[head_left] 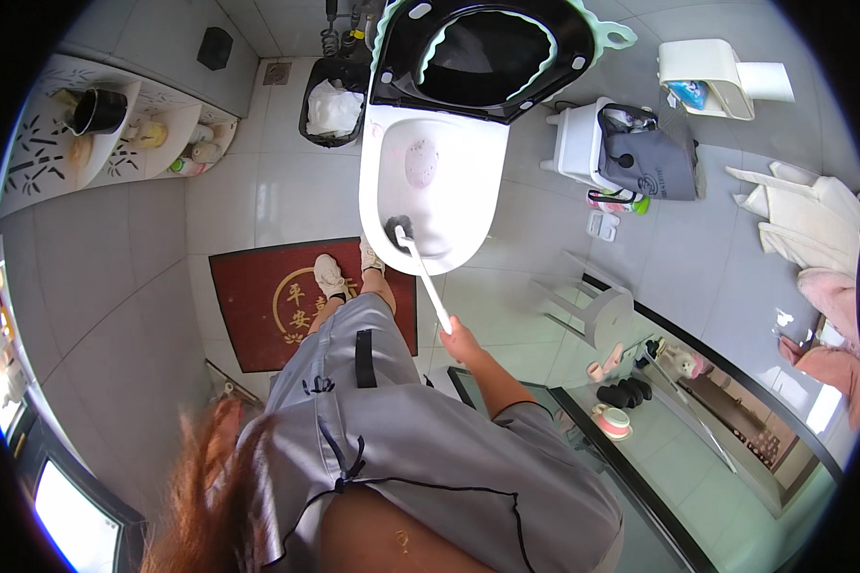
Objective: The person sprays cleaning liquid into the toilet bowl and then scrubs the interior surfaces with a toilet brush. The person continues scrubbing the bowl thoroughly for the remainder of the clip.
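My right hand (pixel 461 341) grips the end of a toilet brush's white handle (pixel 430 285). The dark brush head (pixel 399 230) rests against the inner wall of the white toilet bowl (pixel 491 193), at its front left. Dark specks dot the wet patch (pixel 422 163) deeper in the bowl. Behind it stand the raised black seat and lid (pixel 401 54), with a pale green scalloped trim and a green lifting tab (pixel 614 35). My left hand is out of view.
Left of the toilet is a black waste bin (pixel 312 129) with a white liner. A red doormat (pixel 251 301) lies under my feet. On the right are a white stool (pixel 573 147) with a grey bag (pixel 648 161), a paper holder (pixel 695 61) and a glass partition (pixel 595 444). Corner shelves (pixel 132 107) hang left.
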